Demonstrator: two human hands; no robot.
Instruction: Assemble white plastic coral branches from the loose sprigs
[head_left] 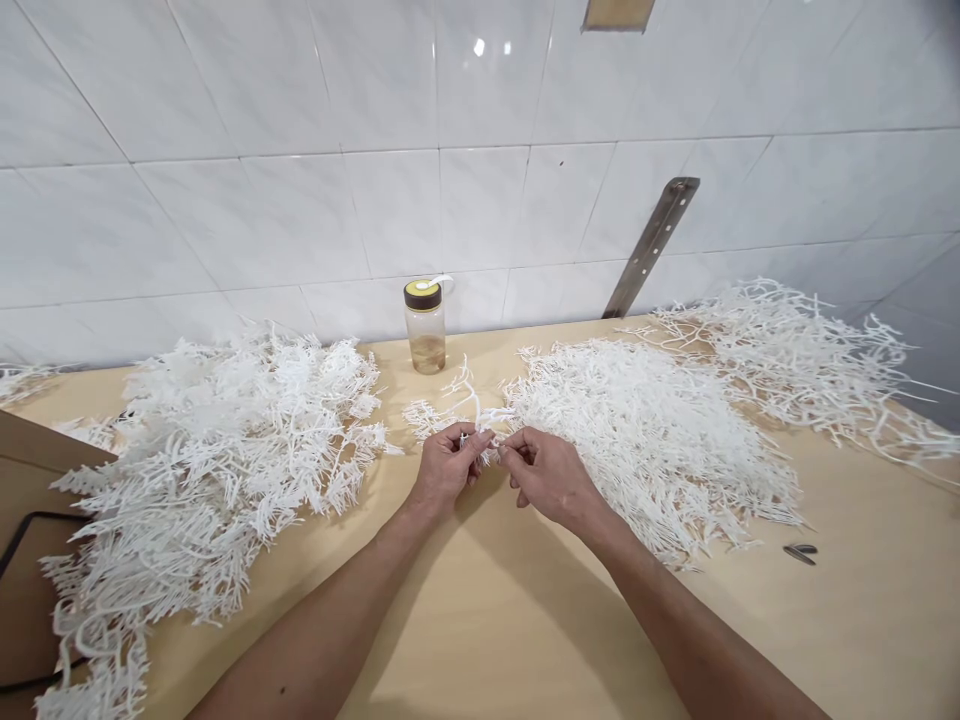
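Between my two hands, above the middle of the table, is a white branching plastic sprig (pixel 478 405) with thin twigs reaching up and to the left. My left hand (pixel 450 462) is closed on its stem, thumb on top. My right hand (pixel 546 470) pinches at the lower right side of the sprig, thumb and forefinger together; the exact piece between those fingertips is too small to make out. A dense pile of small white sprigs (pixel 645 440) lies just right of my right hand. To the left rises a larger heap of fuller white branches (pixel 247 460).
A clear bottle (pixel 426 340) with a dark lid and some liquid stands near the tiled wall (pixel 375 210). Longer bare white stems (pixel 810 360) lie at the back right. A metal strip (pixel 651 250) leans on the wall. Small dark pieces (pixel 801 553) lie at right; a brown box (pixel 34 540) is far left.
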